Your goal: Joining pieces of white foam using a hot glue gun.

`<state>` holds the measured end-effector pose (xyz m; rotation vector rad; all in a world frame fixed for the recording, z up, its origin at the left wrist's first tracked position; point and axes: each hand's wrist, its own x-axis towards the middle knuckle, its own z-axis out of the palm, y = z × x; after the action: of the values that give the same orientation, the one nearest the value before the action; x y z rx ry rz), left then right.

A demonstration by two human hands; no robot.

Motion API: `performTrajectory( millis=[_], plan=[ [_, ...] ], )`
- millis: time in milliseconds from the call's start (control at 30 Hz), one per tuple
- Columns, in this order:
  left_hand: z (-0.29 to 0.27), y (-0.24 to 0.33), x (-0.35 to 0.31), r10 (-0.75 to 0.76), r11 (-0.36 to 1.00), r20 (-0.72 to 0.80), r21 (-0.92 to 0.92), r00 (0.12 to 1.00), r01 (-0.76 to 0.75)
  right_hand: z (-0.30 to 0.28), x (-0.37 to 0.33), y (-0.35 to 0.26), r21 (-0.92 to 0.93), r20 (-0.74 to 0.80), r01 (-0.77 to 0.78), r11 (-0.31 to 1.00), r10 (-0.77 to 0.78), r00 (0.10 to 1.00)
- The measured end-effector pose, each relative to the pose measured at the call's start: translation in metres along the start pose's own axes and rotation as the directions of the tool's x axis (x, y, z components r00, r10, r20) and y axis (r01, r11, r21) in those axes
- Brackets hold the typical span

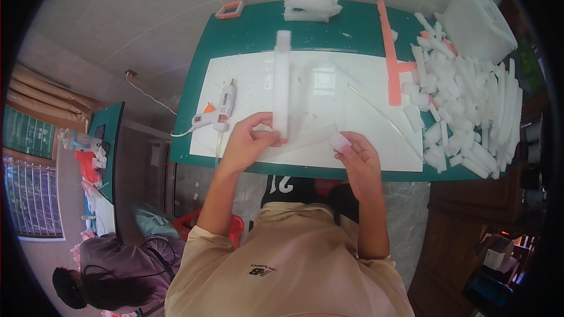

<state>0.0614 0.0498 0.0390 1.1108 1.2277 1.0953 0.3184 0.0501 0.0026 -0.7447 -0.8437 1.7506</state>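
My left hand (249, 142) pinches the lower end of a long white foam strip (282, 91), which points away from me above the white board (247, 76). Between the thumb and fingertips of my right hand (362, 161) is a small white foam block (339, 141). The two foam pieces are apart. A white hot glue gun (225, 104) lies on the board to the left of the strip. Farther right rests a thin, clear glue stick (380, 113).
Loose white foam pieces (458, 91) heap up on the green table (247, 29) at right, beside a large white foam box (479, 23). A pink foam strip (389, 53) lies near them. Foam stacks (311, 6) and a pink frame (230, 10) sit at the back. Another person (123, 270) is at lower left.
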Motion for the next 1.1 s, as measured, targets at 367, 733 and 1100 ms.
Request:
performTrajectory(
  millis=[367, 733, 1100],
  plan=[
    [0.050, 0.002, -0.005, 0.067, 0.981, -0.059, -0.178, 0.996, -0.077, 0.015, -0.002, 0.000, -0.169, -0.053, 0.026, 0.985, -0.035, 0.998],
    [0.067, -0.008, -0.012, 0.122, 0.965, -0.103, -0.220, 0.987, -0.142, 0.019, -0.005, 0.002, -0.214, -0.086, 0.087, 0.973, -0.108, 0.990],
    [0.079, -0.012, -0.018, 0.181, 0.966, -0.155, -0.156, 0.971, -0.205, 0.025, -0.008, 0.010, -0.356, -0.193, 0.220, 0.908, -0.302, 0.934]
  ],
)
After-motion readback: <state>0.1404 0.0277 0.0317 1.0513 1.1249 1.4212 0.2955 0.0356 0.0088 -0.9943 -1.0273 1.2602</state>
